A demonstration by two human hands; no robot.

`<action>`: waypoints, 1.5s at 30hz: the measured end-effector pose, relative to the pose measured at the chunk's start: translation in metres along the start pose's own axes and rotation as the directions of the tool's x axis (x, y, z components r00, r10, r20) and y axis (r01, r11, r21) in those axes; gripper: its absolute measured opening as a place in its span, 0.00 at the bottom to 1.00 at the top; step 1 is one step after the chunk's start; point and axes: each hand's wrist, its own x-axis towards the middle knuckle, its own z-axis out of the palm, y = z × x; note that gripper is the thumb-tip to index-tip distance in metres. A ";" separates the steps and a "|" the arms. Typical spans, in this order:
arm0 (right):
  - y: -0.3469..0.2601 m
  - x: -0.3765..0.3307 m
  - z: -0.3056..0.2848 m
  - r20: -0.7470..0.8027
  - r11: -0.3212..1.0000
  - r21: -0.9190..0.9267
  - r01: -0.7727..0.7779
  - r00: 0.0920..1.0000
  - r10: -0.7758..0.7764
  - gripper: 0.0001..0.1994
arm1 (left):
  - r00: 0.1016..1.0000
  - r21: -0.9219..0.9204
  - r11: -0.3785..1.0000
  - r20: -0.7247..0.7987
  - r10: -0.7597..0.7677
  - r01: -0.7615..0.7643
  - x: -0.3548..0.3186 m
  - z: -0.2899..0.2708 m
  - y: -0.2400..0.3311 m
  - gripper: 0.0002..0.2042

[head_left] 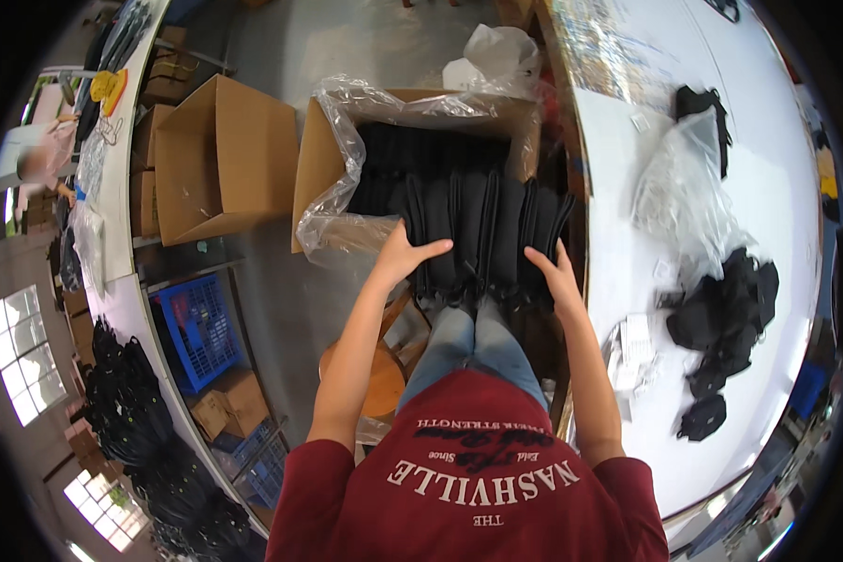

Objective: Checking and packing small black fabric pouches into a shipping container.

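Note:
Between my two hands, a row of black folded fabric pieces (pixel 478 229) stands on edge, pressed side by side; whether they are bags I cannot tell. My left hand (pixel 405 257) grips its left end, thumb lying over the near face. At the other end my right hand (pixel 560 279) clasps the row, with its thumb and fingers around the outer pieces. The row is above my lap, at the near side of an open cardboard box (pixel 311 192). Clear plastic lining (pixel 348 150) hangs over the box's rim. More black pieces (pixel 431 148) lie inside.
Another open cardboard box (pixel 189 173) stands to the left. On the right, a white table (pixel 618 206) carries clear plastic bags (pixel 688 192), black items (pixel 726 314) and paper slips (pixel 635 342). A wooden stool (pixel 384 384) is beside my legs. A blue crate (pixel 199 332) sits under the left table.

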 end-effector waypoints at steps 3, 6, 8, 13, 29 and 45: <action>0.003 0.027 0.011 0.030 0.998 -0.035 -0.061 0.998 0.062 0.42 | 1.000 -0.099 0.995 0.010 -0.018 0.019 0.016 -0.002 -0.012 0.39; 0.007 0.077 0.020 -0.008 0.996 -0.028 -0.079 0.997 0.078 0.41 | 0.995 -0.084 0.992 -0.046 -0.093 0.089 0.054 -0.010 -0.010 0.37; 0.016 0.121 0.025 0.067 0.998 -0.008 -0.068 0.995 0.069 0.41 | 0.983 -0.076 0.983 -0.064 -0.170 0.165 0.089 -0.026 -0.017 0.37; 0.048 0.208 0.045 -0.059 0.986 -0.103 -0.128 0.991 0.123 0.44 | 0.964 -0.045 0.965 -0.043 -0.262 0.260 0.169 -0.047 -0.051 0.39; 0.275 0.337 0.207 0.069 0.948 -0.273 -0.162 0.980 0.187 0.44 | 0.821 0.251 0.783 -0.235 -0.521 0.569 0.271 -0.195 -0.289 0.51; 0.282 0.337 0.210 -0.023 0.938 -0.212 -0.273 0.961 0.274 0.45 | 0.832 0.146 0.835 -0.278 -0.479 0.530 0.267 -0.178 -0.296 0.40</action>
